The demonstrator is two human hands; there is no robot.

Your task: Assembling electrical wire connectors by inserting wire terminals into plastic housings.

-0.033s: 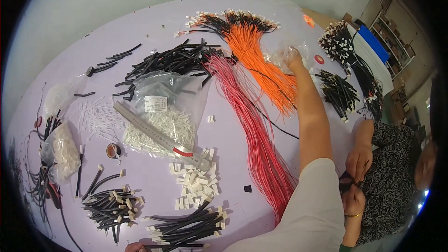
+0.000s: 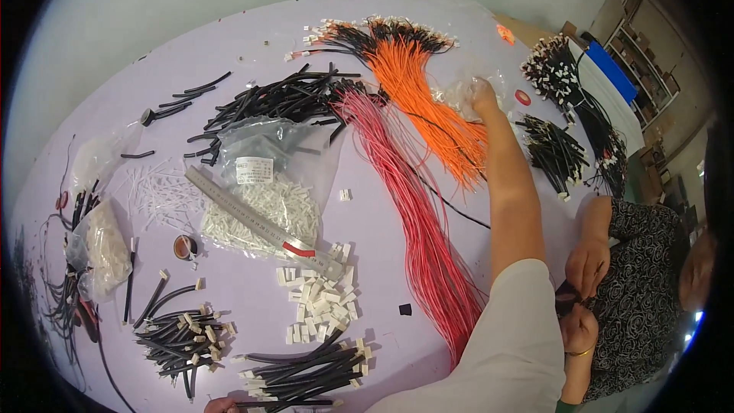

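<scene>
At the lower edge, my left hand (image 2: 222, 405), only partly in view, is closed on the end of a black sleeved cable (image 2: 284, 404). This cable lies along the near side of a pile of black cables with white connectors (image 2: 306, 373). My right arm stretches far across the table, and my right hand (image 2: 482, 96) is at a crumpled clear plastic bag (image 2: 456, 96), beside the orange wire bundle (image 2: 417, 80). Its fingers look curled in at the bag; what lies between them is hidden.
A pink wire bundle (image 2: 401, 203) runs down the middle. Left of it are white connector housings (image 2: 325, 302), a steel ruler (image 2: 248, 218) on a bag of white parts (image 2: 298, 203), and black tubes (image 2: 267, 99). Another person's hands (image 2: 587, 269) work at the right.
</scene>
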